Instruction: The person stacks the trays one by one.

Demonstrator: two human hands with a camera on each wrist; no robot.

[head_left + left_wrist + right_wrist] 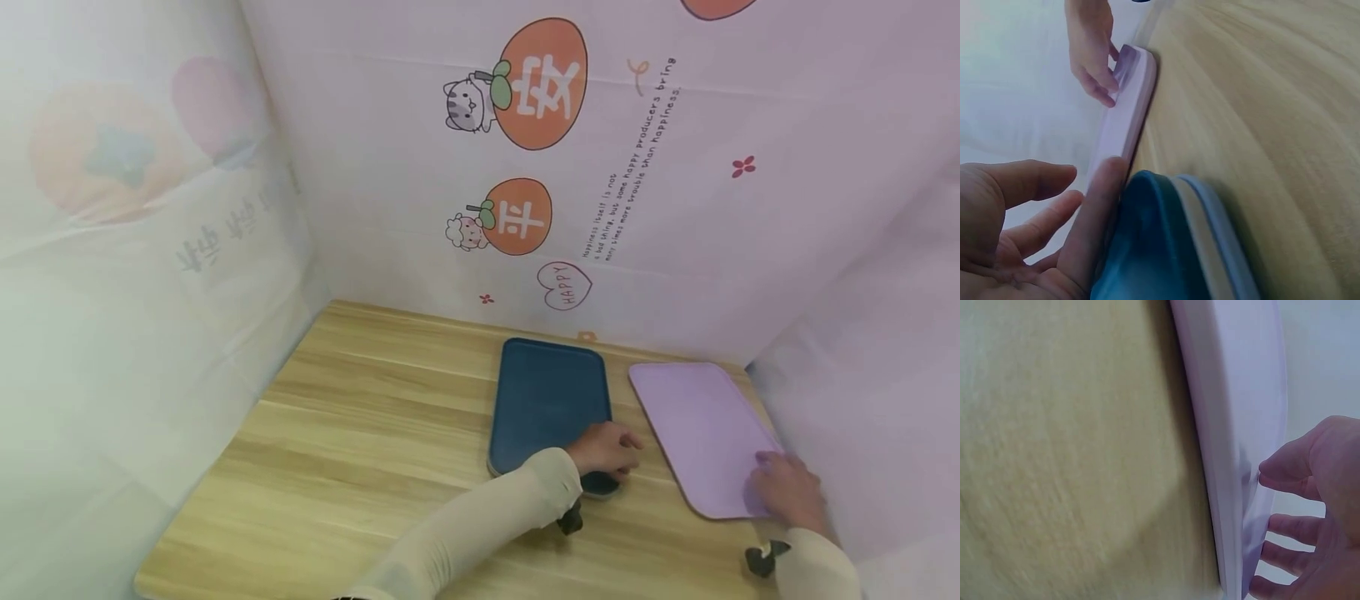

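**Operator:** Head view gives me the layout: two trays flat on the wooden desk (360, 433), a dark blue tray (551, 400) and a lilac tray (701, 429) just to its right, apart from each other and both near the back wall. My left hand (606, 450) rests on the near edge of the blue one; my right hand (787, 492) is on the near right corner of the lilac one.

**Observer:** Are you actually holding either?

**Operator:** Not gripping. From the left wrist camera the left fingers (1094, 219) lie nearly straight along the blue tray's rim, grip released, only touching. The right wrist camera shows the right fingers (1291, 472) spread and relaxed against the lilac tray's top face, also released. Neither thumb is hooked under an edge that I can see.

**Observer:** So how far along would you call it?

**Operator:** Early, by my reading. Both trays sit flat on the desk and side by side, neither lifted nor stacked. The hands have reached them, and any lifting or moving is not yet done.

**Observer:** Count for me.

**Operator:** Two trays, one blue and one lilac. Two hands, one on each. One desk. Printed fabric walls (675, 208) close it in on three sides. Nothing else lies on the surface that I can make out.
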